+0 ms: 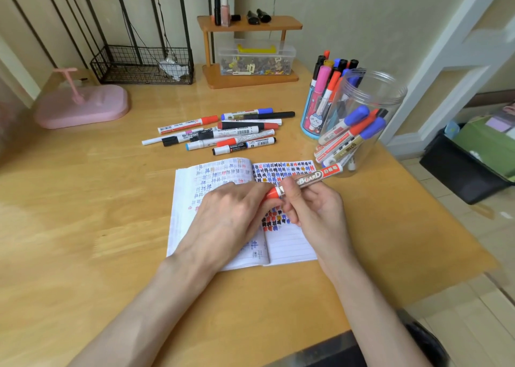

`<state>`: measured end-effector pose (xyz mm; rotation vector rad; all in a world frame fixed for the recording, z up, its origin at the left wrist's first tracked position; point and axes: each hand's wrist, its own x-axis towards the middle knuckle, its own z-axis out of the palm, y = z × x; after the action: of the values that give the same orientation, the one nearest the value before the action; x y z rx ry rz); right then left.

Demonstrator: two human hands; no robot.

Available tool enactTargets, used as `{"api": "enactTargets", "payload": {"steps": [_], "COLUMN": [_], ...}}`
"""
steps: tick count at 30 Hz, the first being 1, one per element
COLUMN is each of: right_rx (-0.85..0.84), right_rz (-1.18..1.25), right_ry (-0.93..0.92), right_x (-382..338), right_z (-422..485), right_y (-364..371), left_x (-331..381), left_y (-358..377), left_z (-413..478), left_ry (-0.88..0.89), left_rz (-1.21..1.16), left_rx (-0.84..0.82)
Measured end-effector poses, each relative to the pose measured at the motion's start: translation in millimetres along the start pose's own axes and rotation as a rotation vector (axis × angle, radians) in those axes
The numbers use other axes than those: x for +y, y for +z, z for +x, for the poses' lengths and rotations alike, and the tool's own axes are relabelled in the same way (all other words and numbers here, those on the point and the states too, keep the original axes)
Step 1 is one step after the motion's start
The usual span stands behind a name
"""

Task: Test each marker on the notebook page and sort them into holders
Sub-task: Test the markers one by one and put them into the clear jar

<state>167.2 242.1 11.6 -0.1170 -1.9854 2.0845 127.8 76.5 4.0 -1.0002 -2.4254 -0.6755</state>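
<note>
Two hands work above the pale wooden desk (83, 199), over the open lined paper notebook (289, 244). Beyond the right hand (315, 213) stands the clear plastic jar (370, 93) of markers, and beyond the left hand (228, 213) lies the loose marker pile (223, 135). Right fingers wrap the red-and-white whiteboard marker (312, 178); left fingertips pinch its red cap (271, 192). Probably cap work: best to pull straight along the barrel and keep it steady.
</note>
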Motion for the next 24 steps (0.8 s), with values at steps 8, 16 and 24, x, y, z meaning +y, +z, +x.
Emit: {"api": "enactTargets", "payload": {"steps": [8,16,24], "right_rx": [-0.002,0.094,0.200], "right_rz": [-0.021,-0.073,-0.112], "right_ry": [-0.016,-0.001,0.074], "right_x": [-2.5,-6.9,2.7], "right_z": [1.1,15.4,-0.3], "right_y": [-6.6,-35.9,-22.0], "left_x": [3.9,-9.9,-7.8], "left_y": [-2.7,-4.7,-2.1], "left_z": [3.3,11.0,1.3], "left_ry": [-0.117,-0.287,-0.350], "left_rz": [-0.335,-0.460,-0.494], "left_rx": [-0.188,-0.169,-0.116]}}
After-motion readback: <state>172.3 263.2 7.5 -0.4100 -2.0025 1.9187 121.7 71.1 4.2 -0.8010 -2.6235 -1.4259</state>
